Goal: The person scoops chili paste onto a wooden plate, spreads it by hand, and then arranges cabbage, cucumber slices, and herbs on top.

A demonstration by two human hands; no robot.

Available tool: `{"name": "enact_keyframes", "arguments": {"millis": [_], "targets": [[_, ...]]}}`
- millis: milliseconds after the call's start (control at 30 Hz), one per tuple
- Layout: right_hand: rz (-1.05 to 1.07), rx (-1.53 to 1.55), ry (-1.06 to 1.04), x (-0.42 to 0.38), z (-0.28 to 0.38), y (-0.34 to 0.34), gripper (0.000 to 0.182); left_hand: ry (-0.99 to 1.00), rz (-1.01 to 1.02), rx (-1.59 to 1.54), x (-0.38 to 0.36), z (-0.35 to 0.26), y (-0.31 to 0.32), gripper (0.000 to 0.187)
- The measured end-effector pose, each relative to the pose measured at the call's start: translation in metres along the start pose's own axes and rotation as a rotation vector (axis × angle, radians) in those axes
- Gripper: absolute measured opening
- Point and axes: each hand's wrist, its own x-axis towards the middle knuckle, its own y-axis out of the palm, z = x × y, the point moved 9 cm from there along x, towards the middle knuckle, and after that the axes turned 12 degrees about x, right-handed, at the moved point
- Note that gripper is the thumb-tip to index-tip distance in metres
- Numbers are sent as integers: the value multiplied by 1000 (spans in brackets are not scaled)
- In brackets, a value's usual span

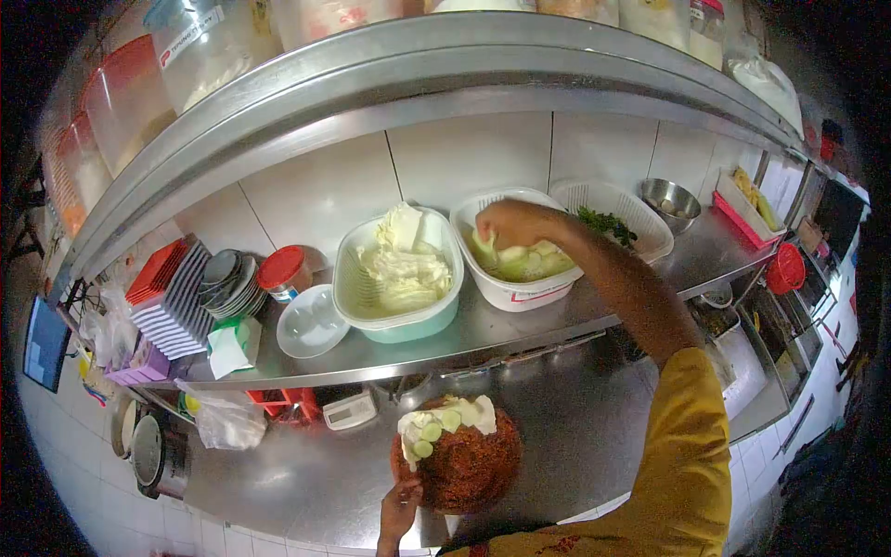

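My left hand (401,506) is closed at the lower left rim of a round dish of red-brown food (471,469), with thumb and fingers pinched there. Along the dish's upper left side lie pale cabbage leaves (478,415) and several round cucumber slices (430,433). My right hand (510,223) reaches up to the shelf and into a white basin (506,299). Its fingers are closed around a pale green vegetable piece (484,249), partly hidden by the hand. More pale green pieces (529,263) sit in the basin, seemingly in liquid.
Left of that basin stands a basket of cabbage (404,269). A basket of leafy greens (608,223) and a metal bowl (670,204) are to the right. Stacked plates (230,288), a clear bowl (313,322) and a red-lidded tub (284,271) fill the left. Below, a scale (350,410) rests on the counter.
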Motion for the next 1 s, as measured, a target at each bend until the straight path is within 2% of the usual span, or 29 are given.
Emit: {"name": "enact_keyframes", "arguments": {"millis": [67, 167, 200, 300, 400, 500, 600, 700, 800, 900, 967, 1000], "targets": [[-120, -7, 94, -7, -12, -20, 18, -18, -21, -40, -1, 4, 0, 24], [-267, -112, 219, -17, -25, -42, 15, 13, 31, 90, -2, -5, 0, 21], [-347, -125, 120, -23, -16, -50, 14, 17, 32, 59, -2, -6, 0, 21], [-234, -27, 28, -21, -3, -46, 21, 27, 25, -12, -1, -9, 3, 22], [-10, -73, 29, -15, -16, -10, 26, 15, 20, -23, -1, -11, 4, 23], [142, -205, 210, 3, -41, 19, 29, -7, 24, 15, -4, -21, 1, 24], [310, -78, 245, -4, -26, 23, 30, -31, 9, 29, -9, -22, -3, 24], [146, -169, 174, 9, -26, 3, 38, -58, -18, -6, -12, 8, -1, 27], [-103, 6, 178, -3, -20, -37, 38, -39, -22, 5, -14, 23, 1, 25], [194, -25, 261, -21, -8, -3, 33, -64, 5, 6, -17, 11, 0, 21], [329, -129, 117, -15, -9, 33, 36, -63, 6, -15, -13, 15, 5, 21], [373, -193, 171, -9, -13, 46, 36, -75, 14, -21, -13, 12, 7, 21]]}}
